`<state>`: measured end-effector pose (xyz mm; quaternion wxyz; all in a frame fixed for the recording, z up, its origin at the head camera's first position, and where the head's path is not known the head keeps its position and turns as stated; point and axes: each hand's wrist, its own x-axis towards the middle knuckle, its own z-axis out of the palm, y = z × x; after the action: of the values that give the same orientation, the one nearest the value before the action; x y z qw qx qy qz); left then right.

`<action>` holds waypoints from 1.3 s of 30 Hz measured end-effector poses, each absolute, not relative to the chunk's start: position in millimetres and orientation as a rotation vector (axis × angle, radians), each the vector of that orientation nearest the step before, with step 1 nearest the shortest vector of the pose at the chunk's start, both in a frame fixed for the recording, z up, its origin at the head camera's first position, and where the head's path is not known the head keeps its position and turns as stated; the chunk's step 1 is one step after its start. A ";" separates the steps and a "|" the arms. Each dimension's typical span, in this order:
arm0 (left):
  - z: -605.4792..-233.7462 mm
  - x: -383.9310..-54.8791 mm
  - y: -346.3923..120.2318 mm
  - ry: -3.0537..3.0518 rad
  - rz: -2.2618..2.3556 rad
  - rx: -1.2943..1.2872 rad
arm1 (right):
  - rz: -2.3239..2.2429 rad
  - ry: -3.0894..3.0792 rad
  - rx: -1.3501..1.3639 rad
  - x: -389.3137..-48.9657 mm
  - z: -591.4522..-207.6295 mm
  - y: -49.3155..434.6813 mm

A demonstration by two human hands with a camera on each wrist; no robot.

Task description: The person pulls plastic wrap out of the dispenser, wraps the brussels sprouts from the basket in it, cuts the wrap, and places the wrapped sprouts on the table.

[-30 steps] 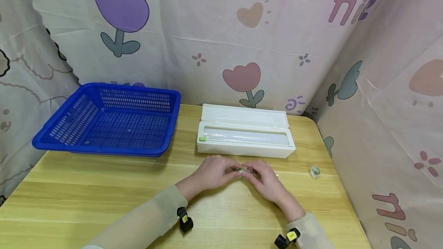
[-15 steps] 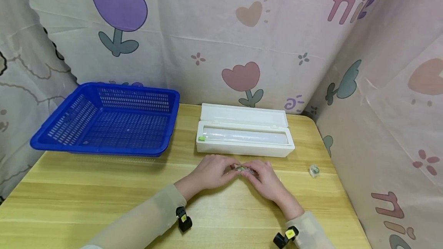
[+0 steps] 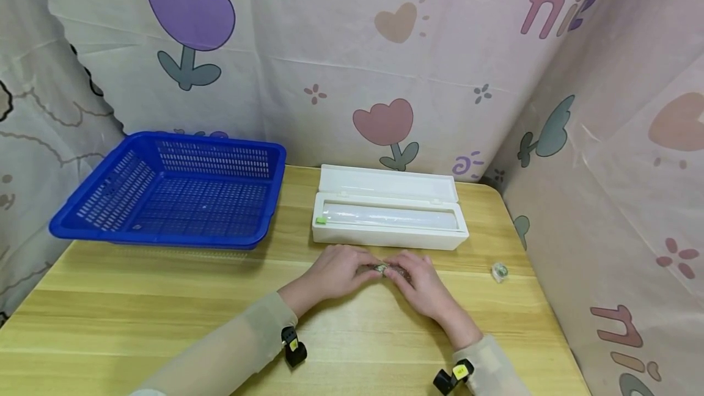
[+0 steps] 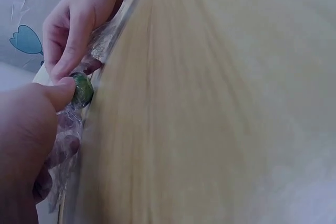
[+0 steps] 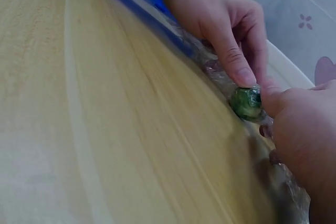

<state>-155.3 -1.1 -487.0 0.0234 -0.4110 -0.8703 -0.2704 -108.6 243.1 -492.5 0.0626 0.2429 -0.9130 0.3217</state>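
Note:
My left hand [image 3: 337,272] and right hand [image 3: 420,283] meet fingertip to fingertip over the table, in front of the white box. Between them is a small green round piece [image 5: 247,103], dark green with paler patches, covered in clear plastic film [image 4: 71,121]. Both hands pinch it with thumb and fingers, and loose film spreads out around the fingers on both sides. In the left wrist view the left thumb presses against the green piece [image 4: 82,90]. From the head view the fingers hide most of it.
A white cling film dispenser [image 3: 390,238] stands behind the hands, lid [image 3: 387,183] raised, film roll [image 3: 390,217] inside, green slider [image 3: 321,220] at its left. A blue plastic basket [image 3: 165,238] sits at back left. One small wrapped green piece [image 3: 499,272] lies near the right edge.
Both hands stay in the same place, with only small finger shifts around the wrapped green piece. The loose film by the right hand no longer shows in the head view.

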 end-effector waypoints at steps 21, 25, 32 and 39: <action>-485.6 -152.1 -0.4 -2.683 -0.684 -1.237 | 1.009 -2.775 0.723 -107.5 -488.8 244.8; -487.6 -153.1 -0.3 -2.675 -0.709 -1.246 | 1.007 -2.775 0.721 -107.7 -488.9 243.9; -485.5 -153.9 -1.9 -2.676 -0.741 -1.256 | 1.024 -2.766 0.663 -105.6 -489.4 242.3; -483.4 -154.0 -3.5 -2.653 -0.752 -1.281 | 1.126 -2.687 0.742 -104.3 -488.7 242.3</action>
<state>-154.0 -3.5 -483.4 0.0506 -0.4209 -0.8714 -0.2470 -104.3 242.3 -488.7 0.0673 0.2464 -0.8917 0.3736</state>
